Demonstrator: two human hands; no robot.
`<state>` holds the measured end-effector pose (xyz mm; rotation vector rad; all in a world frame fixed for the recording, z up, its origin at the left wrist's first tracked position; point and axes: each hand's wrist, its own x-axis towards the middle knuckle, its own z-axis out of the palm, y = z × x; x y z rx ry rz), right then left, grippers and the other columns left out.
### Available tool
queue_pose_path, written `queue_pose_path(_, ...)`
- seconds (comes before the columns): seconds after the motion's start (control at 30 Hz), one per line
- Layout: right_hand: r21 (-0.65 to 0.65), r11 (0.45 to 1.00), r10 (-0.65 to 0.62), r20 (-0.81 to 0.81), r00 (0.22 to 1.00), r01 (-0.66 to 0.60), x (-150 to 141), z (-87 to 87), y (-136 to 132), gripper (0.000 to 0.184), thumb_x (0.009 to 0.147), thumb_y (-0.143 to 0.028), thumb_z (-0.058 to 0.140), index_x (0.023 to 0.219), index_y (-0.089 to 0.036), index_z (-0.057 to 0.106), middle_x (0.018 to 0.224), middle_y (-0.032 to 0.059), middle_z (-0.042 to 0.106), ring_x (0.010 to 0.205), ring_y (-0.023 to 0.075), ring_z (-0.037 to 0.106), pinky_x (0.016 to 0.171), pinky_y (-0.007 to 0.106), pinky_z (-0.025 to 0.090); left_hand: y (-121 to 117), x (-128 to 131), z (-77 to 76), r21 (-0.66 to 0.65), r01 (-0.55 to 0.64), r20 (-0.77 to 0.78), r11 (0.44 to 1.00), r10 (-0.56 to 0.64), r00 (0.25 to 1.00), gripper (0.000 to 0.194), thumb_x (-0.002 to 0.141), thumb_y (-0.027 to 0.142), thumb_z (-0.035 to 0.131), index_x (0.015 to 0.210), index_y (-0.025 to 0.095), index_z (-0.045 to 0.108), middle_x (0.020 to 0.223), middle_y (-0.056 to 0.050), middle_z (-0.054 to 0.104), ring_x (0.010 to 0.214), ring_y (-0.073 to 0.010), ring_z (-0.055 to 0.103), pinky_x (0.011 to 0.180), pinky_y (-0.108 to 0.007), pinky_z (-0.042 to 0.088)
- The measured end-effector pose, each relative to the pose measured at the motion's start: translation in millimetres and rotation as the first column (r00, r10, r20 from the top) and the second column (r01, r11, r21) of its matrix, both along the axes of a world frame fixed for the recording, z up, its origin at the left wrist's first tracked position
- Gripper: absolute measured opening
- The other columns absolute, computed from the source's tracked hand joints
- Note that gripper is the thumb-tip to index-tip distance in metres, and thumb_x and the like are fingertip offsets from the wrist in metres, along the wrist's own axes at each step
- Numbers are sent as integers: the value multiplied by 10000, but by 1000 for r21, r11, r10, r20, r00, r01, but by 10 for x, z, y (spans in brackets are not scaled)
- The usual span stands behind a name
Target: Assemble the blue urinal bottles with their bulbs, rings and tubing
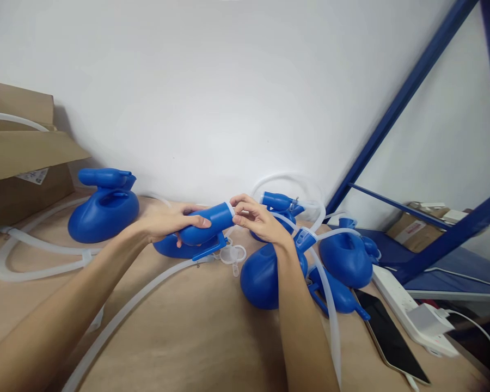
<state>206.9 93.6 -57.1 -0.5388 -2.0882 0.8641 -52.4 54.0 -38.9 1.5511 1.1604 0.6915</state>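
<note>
My left hand [179,220] is wrapped round a blue urinal cup [214,218], thumb on top, its mouth tilted up to the right. At that mouth, my right hand [255,218] pinches the white ring [230,209] on the rim. A blue handle [210,247] hangs under the cup. Just below lies a clear cap [231,254] on a strap, beside a translucent hose [147,294] that runs to the front edge. Behind the left hand, a blue part [167,247] is mostly hidden. A blue urinal bottle [259,277] stands under my right forearm.
Another blue bottle [104,218] stands left, near coiled tubing [36,275] and an open carton [24,158]. More blue bottles [347,258] and a loose cup [338,294] crowd the right, with a phone [392,335], power strip [412,316] and blue rack [404,103].
</note>
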Motion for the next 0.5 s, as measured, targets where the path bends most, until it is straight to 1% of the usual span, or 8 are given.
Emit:
queue_pose_path(0.03, -6, 1000, 19, -19, 1000, -19, 31, 15, -20, 310, 905, -521, 750, 828, -224, 704, 1169, 68, 645, 1051, 219, 662, 930, 412, 580, 9, -46, 6, -19, 37, 13, 999, -36, 999, 738, 639, 507, 864, 1309, 229, 726, 990, -87, 792, 690, -223, 718, 423, -225, 519)
queue_pose_path(0.1, -12, 999, 37, -144, 989, -39, 147, 50, -64, 328, 909, -543, 742, 832, -227, 700, 1132, 67, 678, 1031, 232, 691, 961, 454, 573, 24, -168, 25, -33, 84, 38, 996, -83, 996, 755, 614, 519, 856, 1295, 212, 742, 919, -95, 788, 666, -237, 710, 443, -254, 533)
queue_pose_path(0.17, -1, 1000, 10, -261, 965, -10, 318, 90, -105, 333, 893, -545, 758, 812, -229, 692, 1069, 59, 702, 1014, 240, 707, 991, 476, 560, 25, -307, 67, 17, 30, 18, 999, -30, 999, 739, 603, 532, 855, 1260, 207, 763, 861, -85, 775, 636, -229, 685, 448, -264, 528)
queue_pose_path(0.2, 4, 999, -32, -258, 966, 34, 410, 108, -120, 329, 881, -535, 771, 797, -227, 691, 1033, 55, 707, 1006, 240, 706, 990, 468, 558, 19, -373, 99, 65, -24, -20, 998, 26, 999, 715, 615, 535, 854, 1249, 216, 769, 839, -71, 766, 622, -218, 669, 448, -259, 520)
queue_pose_path(0.27, 7, 987, -160, -96, 982, 161, 568, 125, -125, 307, 855, -503, 796, 780, -219, 707, 975, 52, 717, 985, 235, 696, 967, 425, 554, -6, -479, 175, 174, -102, -126, 979, 125, 984, 649, 664, 547, 840, 1239, 255, 770, 824, -39, 754, 616, -198, 647, 459, -245, 509)
queue_pose_path(0.33, -24, 964, -258, 182, 949, 266, 649, 98, -87, 280, 846, -475, 787, 795, -204, 736, 940, 55, 736, 948, 232, 691, 925, 386, 551, -41, -535, 247, 255, -99, -232, 962, 160, 959, 599, 710, 577, 814, 1235, 293, 766, 876, -24, 762, 673, -204, 665, 507, -241, 527)
queue_pose_path(0.4, -74, 944, -261, 431, 864, 322, 632, 24, -8, 256, 843, -442, 761, 820, -187, 755, 904, 58, 756, 900, 231, 692, 876, 361, 546, -74, -543, 294, 287, -65, -314, 956, 158, 936, 614, 715, 624, 802, 1240, 309, 757, 972, -24, 778, 774, -236, 700, 575, -254, 556)
queue_pose_path(0.5, -115, 930, -214, 602, 769, 348, 489, -134, 138, 204, 852, -377, 728, 871, -178, 772, 930, 56, 778, 907, 230, 701, 851, 335, 537, -98, -510, 310, 296, -53, -409, 954, 177, 895, 715, 671, 689, 806, 1268, 303, 731, 1090, -31, 786, 939, -300, 727, 670, -284, 586)
